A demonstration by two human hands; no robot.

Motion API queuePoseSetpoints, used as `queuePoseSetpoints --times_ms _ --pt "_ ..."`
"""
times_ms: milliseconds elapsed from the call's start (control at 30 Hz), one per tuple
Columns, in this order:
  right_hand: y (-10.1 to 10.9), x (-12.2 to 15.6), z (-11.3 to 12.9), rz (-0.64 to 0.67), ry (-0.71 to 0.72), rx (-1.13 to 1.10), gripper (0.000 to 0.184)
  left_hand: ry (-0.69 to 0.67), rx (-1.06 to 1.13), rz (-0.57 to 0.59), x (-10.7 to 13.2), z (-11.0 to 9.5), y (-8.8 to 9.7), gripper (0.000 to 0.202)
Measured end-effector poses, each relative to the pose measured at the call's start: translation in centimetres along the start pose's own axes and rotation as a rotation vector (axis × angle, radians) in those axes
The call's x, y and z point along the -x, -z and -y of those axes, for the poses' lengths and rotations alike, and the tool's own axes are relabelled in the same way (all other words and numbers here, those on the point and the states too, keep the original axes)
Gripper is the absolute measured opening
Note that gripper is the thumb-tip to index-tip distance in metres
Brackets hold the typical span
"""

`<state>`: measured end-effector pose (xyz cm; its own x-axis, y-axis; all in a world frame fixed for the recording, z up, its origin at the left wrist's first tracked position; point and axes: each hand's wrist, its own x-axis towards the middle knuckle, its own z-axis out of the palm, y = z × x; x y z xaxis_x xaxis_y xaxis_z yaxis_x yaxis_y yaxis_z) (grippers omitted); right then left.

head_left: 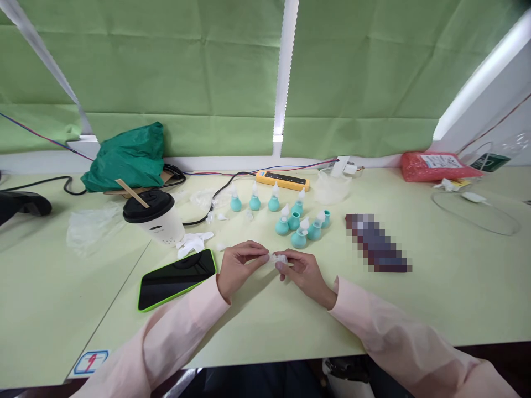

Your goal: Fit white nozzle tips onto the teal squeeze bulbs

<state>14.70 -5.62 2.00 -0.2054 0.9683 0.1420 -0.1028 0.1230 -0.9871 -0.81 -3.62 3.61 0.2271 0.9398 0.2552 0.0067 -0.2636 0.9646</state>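
Observation:
Above the front middle of the table, a small clear plastic nozzle (279, 258) is pinched between my two hands. The fingertips of my left hand (241, 269) close on its left end, and my right hand (305, 273) grips the right end. Just beyond stand several teal rubber bulbs; one bulb (298, 238) carries a translucent tip. Two have bare, open necks: a bulb (294, 221) within the cluster and another bulb (326, 219) at its right. Loose clear plastic pieces lie left of them, including a small cap (249, 215) and a whitish tip (223, 217).
A phone (177, 280) with a green case lies by my left forearm. Behind it are crumpled tissue (194, 243) and a lidded paper cup (155, 221). A yellow power strip (282, 181) sits at the back; a pixelated dark object (379, 243) is at right.

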Motion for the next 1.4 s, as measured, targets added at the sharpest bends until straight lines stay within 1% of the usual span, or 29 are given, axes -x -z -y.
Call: queuePoseSetpoints --times_ms 67,133,200,333,433,567,733,867,1000,1067,1100,1167,1200,1233,1333,1367,1400 --pt "0.02 -0.02 0.06 -0.008 0.0 0.008 0.022 0.027 0.028 -0.006 0.04 0.03 -0.03 0.011" --pt "0.03 0.0 0.11 0.018 -0.006 0.018 0.026 0.038 0.033 0.008 0.13 0.11 -0.12 0.012" --pt "-0.01 0.06 0.18 0.04 -0.012 0.018 0.028 0.016 0.002 0.031 0.21 0.26 -0.16 0.012" --pt "-0.12 0.11 0.44 0.052 -0.012 -0.014 0.024 -0.075 -0.114 0.087 0.26 0.48 -0.02 0.012" --pt "-0.12 0.1 0.53 0.068 0.003 -0.048 0.022 -0.114 -0.161 0.092 0.28 0.39 0.08 0.013" --pt "-0.05 0.12 0.5 0.094 0.012 -0.076 0.02 -0.14 -0.179 0.092 0.26 0.21 0.12 0.013" --pt "-0.11 0.23 0.61 0.086 0.024 -0.062 0.015 -0.152 -0.18 0.123 0.25 0.3 0.13 0.012" --pt "-0.14 0.3 0.52 0.088 0.071 -0.042 0.014 -0.118 -0.105 0.131 0.3 0.49 0.05 0.012" --pt "-0.05 0.27 0.27 0.089 0.124 -0.028 0.015 -0.05 0.053 0.207 0.31 0.42 -0.02 0.015" --pt "-0.08 0.29 0.2 0.094 0.135 -0.037 0.016 -0.064 0.071 0.197 0.43 0.33 0.0 0.019" --pt "-0.12 0.33 0.19 0.097 0.138 -0.043 0.017 -0.087 0.043 0.185 0.52 0.3 0.03 0.021" --pt "-0.25 0.45 0.2 0.103 0.141 -0.052 0.017 -0.193 -0.088 0.163 0.72 0.34 0.15 0.025" --pt "-0.31 0.52 0.23 0.105 0.143 -0.056 0.017 -0.288 -0.183 0.159 0.79 0.4 0.23 0.026" --pt "-0.38 0.59 0.26 0.108 0.143 -0.061 0.017 -0.41 -0.295 0.163 0.83 0.49 0.32 0.027" --pt "-0.51 0.74 0.37 0.137 0.117 -0.075 0.014 -0.859 -0.636 0.158 0.7 0.78 0.53 0.032" --pt "-0.53 0.76 0.4 0.15 0.102 -0.081 0.012 -0.984 -0.73 0.146 0.63 0.84 0.56 0.033" --pt "-0.54 0.76 0.43 0.162 0.085 -0.088 0.011 -1.077 -0.805 0.125 0.56 0.89 0.56 0.033"
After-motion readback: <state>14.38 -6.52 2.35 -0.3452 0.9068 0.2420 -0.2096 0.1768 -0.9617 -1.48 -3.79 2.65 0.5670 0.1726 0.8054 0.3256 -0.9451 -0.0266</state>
